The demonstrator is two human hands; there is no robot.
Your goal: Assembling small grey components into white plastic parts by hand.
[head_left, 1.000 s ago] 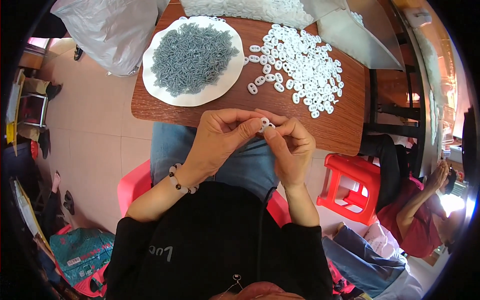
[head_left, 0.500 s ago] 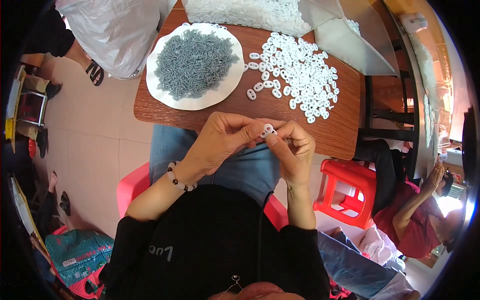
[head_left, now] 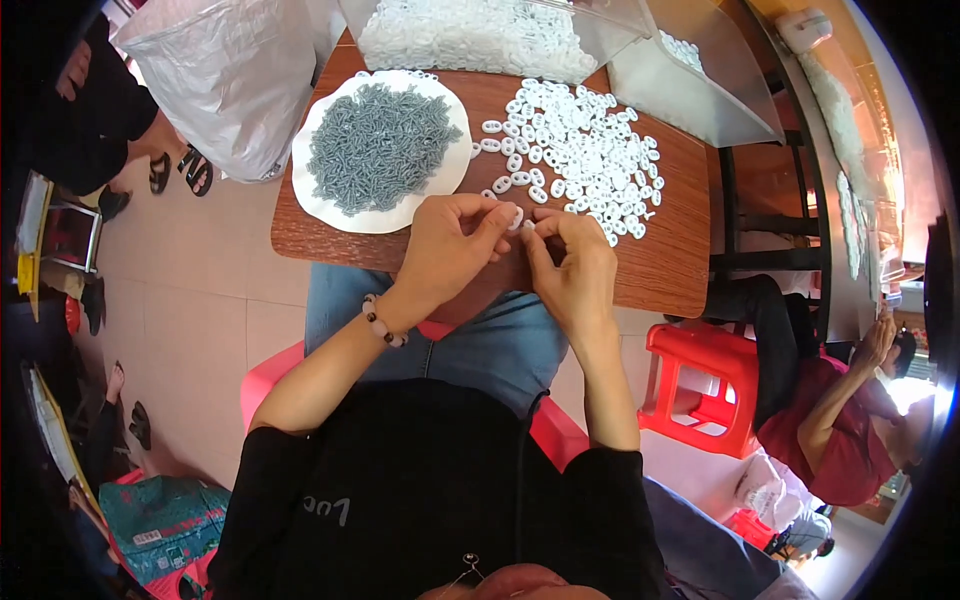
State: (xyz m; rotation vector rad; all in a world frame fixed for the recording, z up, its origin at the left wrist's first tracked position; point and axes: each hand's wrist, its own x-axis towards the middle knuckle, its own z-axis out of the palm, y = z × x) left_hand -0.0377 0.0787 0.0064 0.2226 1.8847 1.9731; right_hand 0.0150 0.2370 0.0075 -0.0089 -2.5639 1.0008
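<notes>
My left hand (head_left: 447,245) pinches a small white oval plastic piece with holes (head_left: 516,217) between thumb and fingers, over the table's near edge. Close beside it, my right hand (head_left: 578,262) has thumb and forefinger closed on a small white piece (head_left: 528,226), largely covered by the fingertips. Just beyond both hands lies a loose pile of white two-holed oval pieces (head_left: 590,150). Left of the pile, a white wavy-rimmed plate (head_left: 310,200) carries a heap of small grey ridged pieces (head_left: 380,145).
Clear-walled bins (head_left: 480,40) of white pieces stand along the back of the brown table (head_left: 330,245). A white sack (head_left: 225,90) is at the far left. On the right are a red stool (head_left: 700,390) and another person (head_left: 830,430) seated at a bench.
Both hands have moved forward, nearer the pile, and their fingertips have drawn slightly apart. Earlier they met around a white two-holed piece. The view has shifted slightly.
</notes>
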